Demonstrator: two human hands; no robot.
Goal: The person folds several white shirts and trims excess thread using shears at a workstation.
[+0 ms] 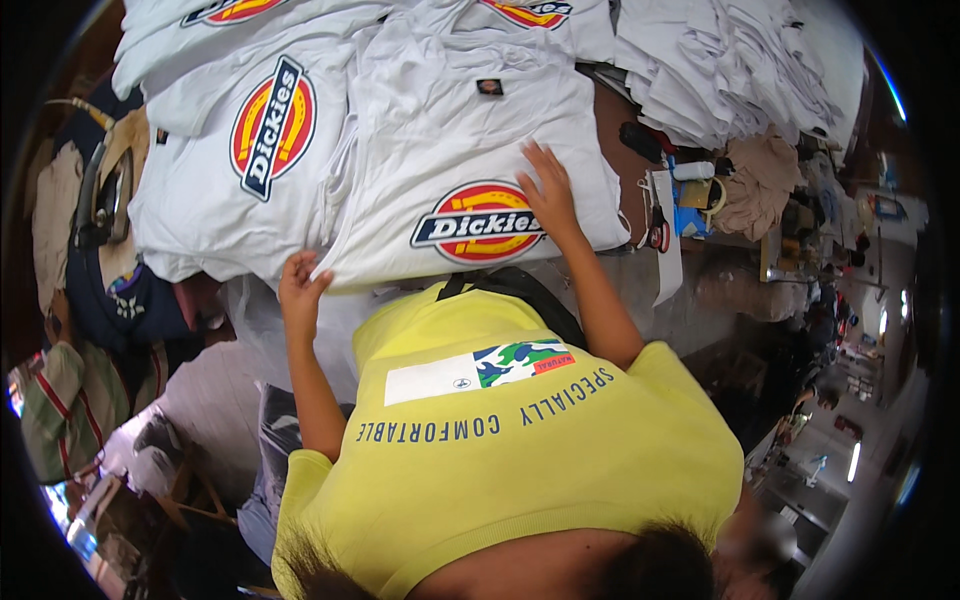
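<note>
A white t-shirt (450, 130) with a round red, yellow and blue print lies spread on the table in front of me. My left hand (300, 285) pinches its near left edge, fingers closed on the cloth. My right hand (548, 192) lies flat on the shirt beside the print, fingers spread, holding nothing. My yellow shirt (500, 450) fills the lower middle of the view.
A second white printed shirt (220, 170) lies to the left, more behind it. A tall stack of white garments (740, 70) stands at the back right. Scissors (658, 228), a tape roll (712, 196) and beige cloth (765, 180) sit to the right. A corded dark tool (100, 195) rests far left.
</note>
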